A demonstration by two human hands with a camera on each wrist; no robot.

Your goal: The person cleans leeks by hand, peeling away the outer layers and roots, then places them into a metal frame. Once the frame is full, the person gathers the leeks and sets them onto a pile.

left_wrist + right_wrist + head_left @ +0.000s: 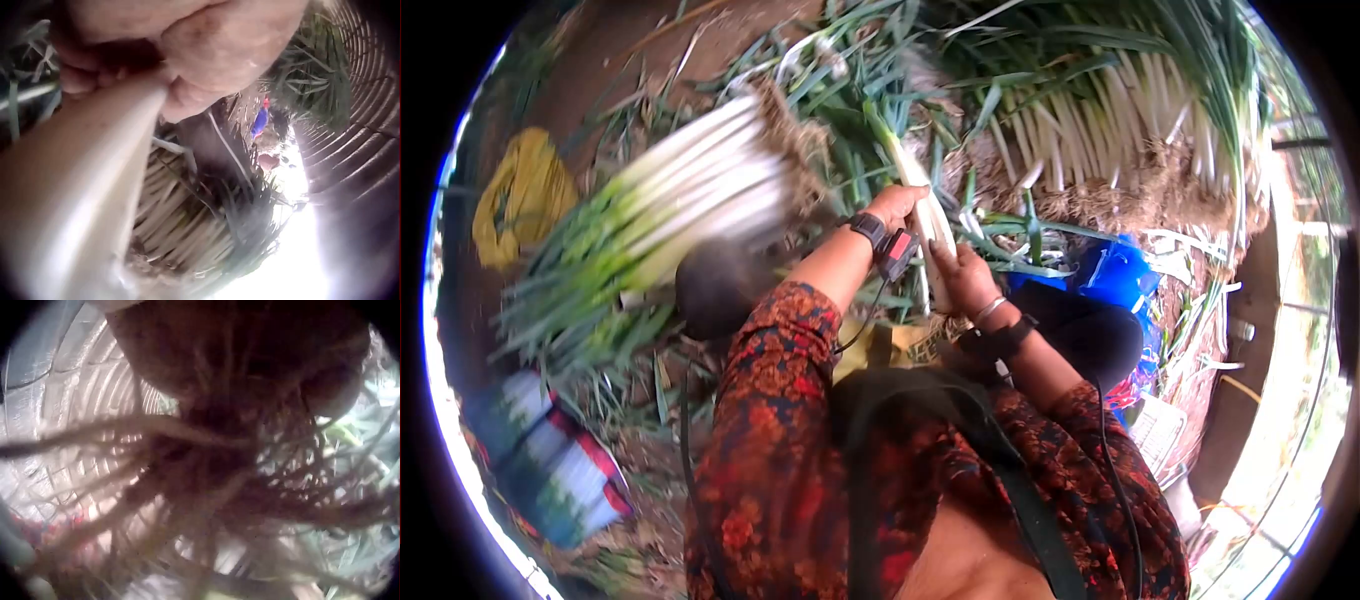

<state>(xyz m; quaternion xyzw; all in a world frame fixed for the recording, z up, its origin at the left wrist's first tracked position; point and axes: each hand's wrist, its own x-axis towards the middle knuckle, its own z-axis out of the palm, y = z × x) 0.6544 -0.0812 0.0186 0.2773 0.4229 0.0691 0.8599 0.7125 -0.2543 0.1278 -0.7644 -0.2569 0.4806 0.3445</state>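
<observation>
A leek [911, 172] slants across the middle of the head view, green top away from the body and root end near the person. The left hand [897, 205] grips its white stalk partway up. Lower down, the right hand [970, 280] holds the stalk close to the root end. In the left wrist view, thumb and fingers of the left hand [219, 50] pinch the pale stalk [75, 194], which fills the lower left. Dark, blurred roots [206, 456] spread below the right hand [250, 350] in the right wrist view.
A bunch of leeks [690, 190] lies at the left, roots toward the middle. More leeks [1100, 120] are heaped at the upper right. Around them are loose leaves [650, 400], a yellow sack [525, 195], blue plastic [1115, 270] and a striped bag [565, 470].
</observation>
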